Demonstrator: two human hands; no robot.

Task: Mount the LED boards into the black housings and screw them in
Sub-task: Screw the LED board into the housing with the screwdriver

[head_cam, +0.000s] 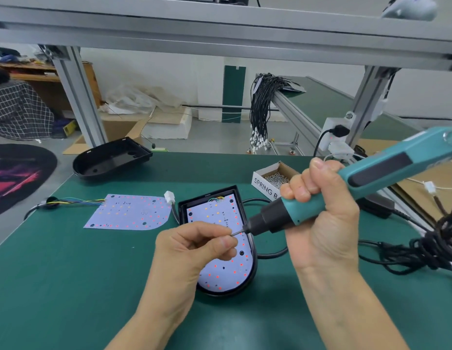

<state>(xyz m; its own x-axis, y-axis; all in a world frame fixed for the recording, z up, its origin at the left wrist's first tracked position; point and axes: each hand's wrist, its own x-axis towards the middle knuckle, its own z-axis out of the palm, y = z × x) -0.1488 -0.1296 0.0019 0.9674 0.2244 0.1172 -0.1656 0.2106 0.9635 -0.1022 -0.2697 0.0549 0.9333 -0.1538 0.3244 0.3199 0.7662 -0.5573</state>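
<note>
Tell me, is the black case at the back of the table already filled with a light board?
No, the black housing at the far left is hollow inside, and the spare LED board lies flat on the green mat.

White wall (169, 72), grey floor (214, 140), aluminium frame (219, 29).

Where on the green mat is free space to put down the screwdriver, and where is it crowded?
Free: the mat left of the left hand, below the loose LED board; also the strip between that board and the empty housing. Crowded: right of the right hand, with the cables and screw box.
</note>
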